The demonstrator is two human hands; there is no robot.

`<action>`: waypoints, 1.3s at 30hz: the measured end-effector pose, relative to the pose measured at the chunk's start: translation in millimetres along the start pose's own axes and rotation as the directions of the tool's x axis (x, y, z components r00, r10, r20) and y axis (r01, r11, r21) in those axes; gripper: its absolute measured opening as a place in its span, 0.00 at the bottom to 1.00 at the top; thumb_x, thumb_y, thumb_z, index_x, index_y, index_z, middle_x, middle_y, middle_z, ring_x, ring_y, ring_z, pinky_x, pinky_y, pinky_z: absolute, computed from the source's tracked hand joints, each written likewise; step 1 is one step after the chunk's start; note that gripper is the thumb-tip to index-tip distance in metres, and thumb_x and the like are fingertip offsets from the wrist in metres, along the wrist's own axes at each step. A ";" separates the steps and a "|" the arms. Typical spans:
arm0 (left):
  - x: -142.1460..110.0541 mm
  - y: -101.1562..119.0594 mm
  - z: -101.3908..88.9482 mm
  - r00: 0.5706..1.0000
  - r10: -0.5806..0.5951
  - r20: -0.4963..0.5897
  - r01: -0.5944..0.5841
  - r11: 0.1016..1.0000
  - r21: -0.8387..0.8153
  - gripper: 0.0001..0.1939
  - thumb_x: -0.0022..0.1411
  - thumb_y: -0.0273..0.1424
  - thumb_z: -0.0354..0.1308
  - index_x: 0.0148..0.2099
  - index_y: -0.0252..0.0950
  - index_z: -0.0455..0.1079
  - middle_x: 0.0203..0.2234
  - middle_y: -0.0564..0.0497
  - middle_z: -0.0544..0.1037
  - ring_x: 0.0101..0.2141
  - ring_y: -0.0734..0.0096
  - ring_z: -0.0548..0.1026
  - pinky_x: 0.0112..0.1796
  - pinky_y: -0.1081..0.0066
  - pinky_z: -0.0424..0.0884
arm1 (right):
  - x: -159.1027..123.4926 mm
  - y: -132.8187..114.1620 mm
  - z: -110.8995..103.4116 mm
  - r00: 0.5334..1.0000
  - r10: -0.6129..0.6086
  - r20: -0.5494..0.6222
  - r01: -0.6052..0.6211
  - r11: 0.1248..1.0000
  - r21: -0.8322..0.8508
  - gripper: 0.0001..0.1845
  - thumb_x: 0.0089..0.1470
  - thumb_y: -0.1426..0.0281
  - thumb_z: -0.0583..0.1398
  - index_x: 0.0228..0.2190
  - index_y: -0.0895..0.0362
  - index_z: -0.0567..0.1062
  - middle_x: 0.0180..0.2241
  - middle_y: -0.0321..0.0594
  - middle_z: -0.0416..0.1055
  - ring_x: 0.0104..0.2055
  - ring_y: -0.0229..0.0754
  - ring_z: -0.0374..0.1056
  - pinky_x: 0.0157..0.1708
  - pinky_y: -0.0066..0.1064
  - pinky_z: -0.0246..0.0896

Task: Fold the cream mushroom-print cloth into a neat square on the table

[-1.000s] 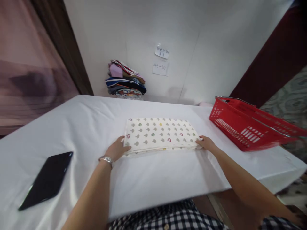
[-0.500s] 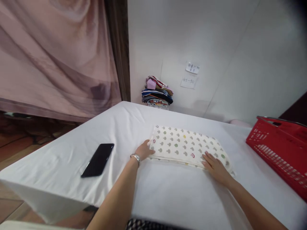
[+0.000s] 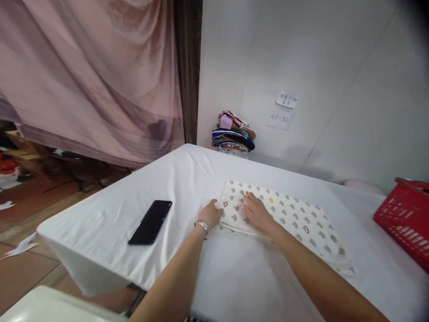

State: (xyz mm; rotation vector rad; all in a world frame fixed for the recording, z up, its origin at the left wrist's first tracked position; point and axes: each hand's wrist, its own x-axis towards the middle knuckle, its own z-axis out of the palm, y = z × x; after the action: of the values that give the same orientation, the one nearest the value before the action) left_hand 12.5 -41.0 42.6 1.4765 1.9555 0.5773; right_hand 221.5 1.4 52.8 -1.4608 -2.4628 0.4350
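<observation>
A folded white cloth (image 3: 288, 213) printed with grey, red, green and yellow mushroom shapes lies flat on the table. My left hand (image 3: 211, 214), with a silver bracelet at the wrist, holds its left edge, thumb on top and the other fingers partly hidden at the side. Flat on the cloth's upper face, towards the left end, rests my right hand (image 3: 257, 213) with fingers stretched out. Left of my hands a black phone (image 3: 150, 222) lies on the tablecloth.
A white cloth covers the table (image 3: 110, 232). At the right stands a red plastic basket (image 3: 404, 217). Beyond the far edge is a stack of folded clothes (image 3: 233, 134) by the wall, near paper notes (image 3: 279, 118). A pink curtain (image 3: 100, 80) hangs at the left.
My right hand has moved left across the cloth, from its right part to near my left hand. My left hand stays at the left edge. The view has turned a little left.
</observation>
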 end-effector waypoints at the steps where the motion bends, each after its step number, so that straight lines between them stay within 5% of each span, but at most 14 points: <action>1: 0.6 -0.6 0.4 1.000 0.002 0.004 -0.002 1.000 -0.007 0.29 0.58 0.35 0.52 0.61 0.33 0.55 0.40 0.44 0.78 0.41 0.65 0.75 0.37 0.73 0.65 | 10.3 -8.1 5.5 1.000 -0.021 0.003 0.022 1.000 -0.011 0.29 0.60 0.58 0.45 0.60 0.54 0.55 0.65 0.41 0.42 0.67 0.46 0.35 0.62 0.44 0.32; 9: 4.1 -5.2 -1.6 1.000 -0.013 -0.008 0.012 0.995 -0.096 0.28 0.56 0.38 0.56 0.57 0.32 0.60 0.31 0.46 0.79 0.34 0.67 0.77 0.36 0.73 0.66 | 36.9 -20.8 33.5 0.994 -0.046 0.099 0.049 0.998 -0.034 0.27 0.61 0.59 0.47 0.58 0.57 0.59 0.64 0.47 0.45 0.66 0.48 0.35 0.61 0.49 0.28; 14: 3.5 -3.9 -9.1 1.000 -0.026 -0.014 0.024 0.990 -0.136 0.20 0.59 0.40 0.53 0.48 0.32 0.70 0.28 0.45 0.79 0.33 0.65 0.76 0.35 0.72 0.67 | 17.4 -25.9 23.6 0.998 0.043 -0.037 -0.031 0.960 0.279 0.21 0.58 0.62 0.50 0.51 0.53 0.69 0.59 0.40 0.59 0.62 0.43 0.51 0.59 0.39 0.45; 17: 2.2 -4.7 -12.0 0.999 -0.051 0.011 0.052 0.983 -0.177 0.17 0.61 0.38 0.49 0.43 0.32 0.72 0.25 0.45 0.78 0.28 0.66 0.76 0.32 0.71 0.68 | -8.8 -40.0 27.4 0.985 -0.014 -0.172 0.080 0.921 0.382 0.18 0.56 0.61 0.53 0.46 0.51 0.72 0.52 0.40 0.67 0.54 0.43 0.61 0.53 0.35 0.57; 22: -11.9 -6.0 -11.4 0.996 -0.075 0.044 0.083 0.969 -0.231 0.14 0.60 0.33 0.49 0.41 0.33 0.72 0.23 0.48 0.77 0.22 0.71 0.74 0.24 0.75 0.67 | -37.9 -52.2 43.5 0.914 -0.285 -0.288 0.352 0.910 0.219 0.17 0.54 0.64 0.57 0.45 0.53 0.73 0.45 0.45 0.70 0.49 0.48 0.64 0.50 0.41 0.58; 26: -33.2 -8.5 -8.7 0.994 -0.093 0.050 0.104 0.947 -0.305 0.14 0.59 0.34 0.50 0.44 0.32 0.70 0.23 0.49 0.76 0.22 0.72 0.74 0.21 0.77 0.66 | -37.4 -47.4 52.0 0.869 -0.357 -0.344 0.423 0.895 0.140 0.13 0.55 0.67 0.56 0.42 0.55 0.73 0.42 0.46 0.71 0.45 0.48 0.64 0.46 0.41 0.60; 32: -54.8 -18.3 -3.3 0.999 -0.042 -0.007 0.033 0.871 -0.491 0.20 0.54 0.36 0.58 0.49 0.32 0.68 0.24 0.51 0.76 0.25 0.73 0.73 0.23 0.77 0.67 | -31.7 -46.4 55.4 0.884 -0.314 -0.346 0.401 0.890 0.217 0.09 0.58 0.69 0.54 0.35 0.54 0.74 0.36 0.42 0.73 0.40 0.44 0.65 0.42 0.37 0.61; 39: -52.1 -21.1 -1.7 1.000 -0.017 0.018 0.025 0.835 -0.549 0.19 0.51 0.31 0.61 0.46 0.32 0.68 0.21 0.54 0.73 0.23 0.75 0.71 0.23 0.77 0.65 | -33.0 -51.0 55.6 0.884 -0.181 -0.430 0.333 0.891 0.309 0.10 0.58 0.70 0.51 0.33 0.54 0.73 0.35 0.41 0.71 0.39 0.42 0.65 0.40 0.34 0.60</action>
State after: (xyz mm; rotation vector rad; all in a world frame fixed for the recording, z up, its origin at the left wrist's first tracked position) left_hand 6.5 -96.9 40.7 1.0822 1.5983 1.0189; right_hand 176.0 -58.0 18.5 -0.9331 -2.0695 0.4721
